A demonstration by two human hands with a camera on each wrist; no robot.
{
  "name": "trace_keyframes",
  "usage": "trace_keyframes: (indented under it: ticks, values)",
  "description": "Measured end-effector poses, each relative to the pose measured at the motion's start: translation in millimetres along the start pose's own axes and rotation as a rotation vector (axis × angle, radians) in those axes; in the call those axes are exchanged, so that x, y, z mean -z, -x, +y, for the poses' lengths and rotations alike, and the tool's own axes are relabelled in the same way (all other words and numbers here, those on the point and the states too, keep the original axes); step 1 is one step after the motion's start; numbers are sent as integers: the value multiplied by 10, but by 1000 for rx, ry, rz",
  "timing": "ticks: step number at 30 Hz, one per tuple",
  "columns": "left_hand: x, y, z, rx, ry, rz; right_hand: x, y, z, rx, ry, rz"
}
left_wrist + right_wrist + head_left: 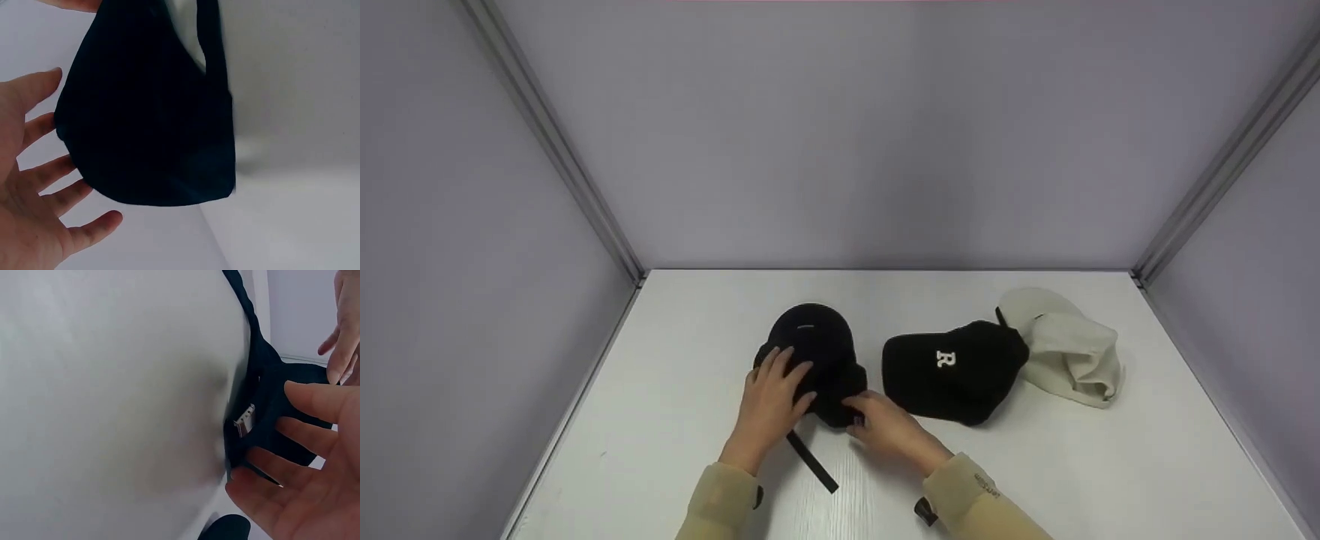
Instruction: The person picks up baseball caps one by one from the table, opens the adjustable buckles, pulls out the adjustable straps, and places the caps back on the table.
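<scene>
A plain black baseball cap (814, 337) lies on the white table, brim toward the back wall, with a small light mark on the brim. My left hand (769, 397) rests on its left side, fingers spread; in the left wrist view, those fingers (67, 197) stay nearly straight against the dark crown (146, 129). At the cap's rear right edge is my right hand (889, 427). The right wrist view shows its fingers (309, 472) lightly bent against the fabric, beside a metal buckle (245, 421). A loose black strap (812, 461) trails toward me from the cap.
To the right lies another black cap (982, 367) bearing a white letter R, its crown overlapping a cream cap (1069, 349). Grey walls enclose the white table (660, 420) at the back (840, 150) and on both sides.
</scene>
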State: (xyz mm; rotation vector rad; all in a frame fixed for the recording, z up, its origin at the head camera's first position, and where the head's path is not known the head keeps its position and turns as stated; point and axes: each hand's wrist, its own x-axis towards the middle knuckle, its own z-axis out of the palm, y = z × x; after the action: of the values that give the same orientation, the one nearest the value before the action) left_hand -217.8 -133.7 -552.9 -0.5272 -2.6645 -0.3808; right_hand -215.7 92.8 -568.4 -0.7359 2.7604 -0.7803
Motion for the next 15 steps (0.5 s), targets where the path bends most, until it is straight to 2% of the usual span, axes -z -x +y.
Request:
trace_keyframes:
  ticks: [2,6,9,15]
  values:
    - [-48,-27,-3,-3,-33,0,-13,-7,-5,21,19,-6]
    - [-104,-55,-39,11,-77,41,-35,-60,-18,68,37,-19]
    - [-117,-77,-66,30,-97,67,-27,-111,-34,47,28,-57]
    - [-126,-106,-143,89,-111,61,-38,-227,-75,-2,38,-122]
